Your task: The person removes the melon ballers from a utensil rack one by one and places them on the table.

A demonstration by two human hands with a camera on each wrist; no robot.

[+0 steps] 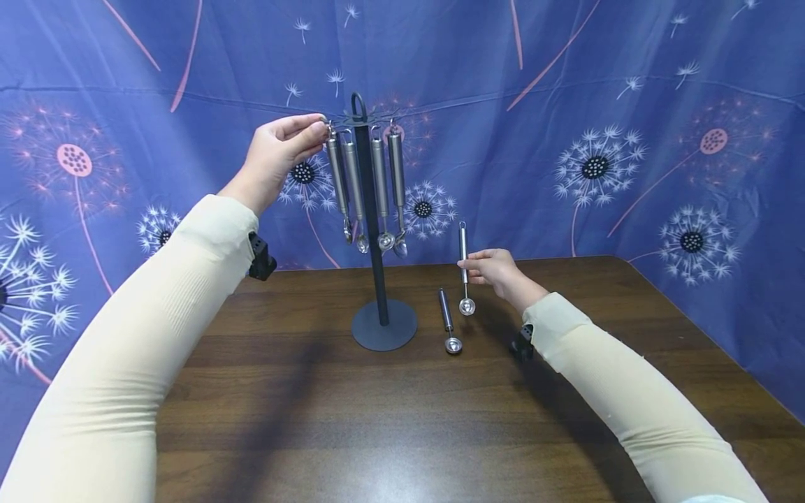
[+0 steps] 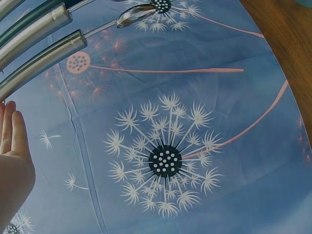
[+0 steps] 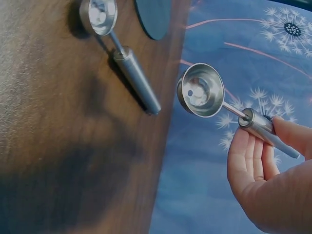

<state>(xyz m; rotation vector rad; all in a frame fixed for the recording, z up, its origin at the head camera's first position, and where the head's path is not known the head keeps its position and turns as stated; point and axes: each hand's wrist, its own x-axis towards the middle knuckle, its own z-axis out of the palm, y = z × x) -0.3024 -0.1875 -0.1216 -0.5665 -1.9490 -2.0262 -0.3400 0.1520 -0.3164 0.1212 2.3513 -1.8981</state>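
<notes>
My right hand (image 1: 497, 271) pinches the handle of a steel melon baller (image 1: 464, 255), held upright above the table with its bowl down. The right wrist view shows its round bowl (image 3: 201, 90) with a small hole. Another melon baller (image 1: 445, 311) lies on the table below and left. My left hand (image 1: 283, 152) is raised at the black stand (image 1: 371, 202), thumb and fingers pinching the top of the leftmost hanging scoop (image 1: 337, 175). Several steel tools hang around the stand by their handle loops. Fingers partly hide the leftmost hook.
The stand's round base (image 1: 384, 335) rests on a brown wooden table (image 1: 390, 419). Behind it hangs a blue cloth (image 1: 490, 140) with a dandelion print. A dark wrist camera (image 1: 260, 257) sits on the left sleeve.
</notes>
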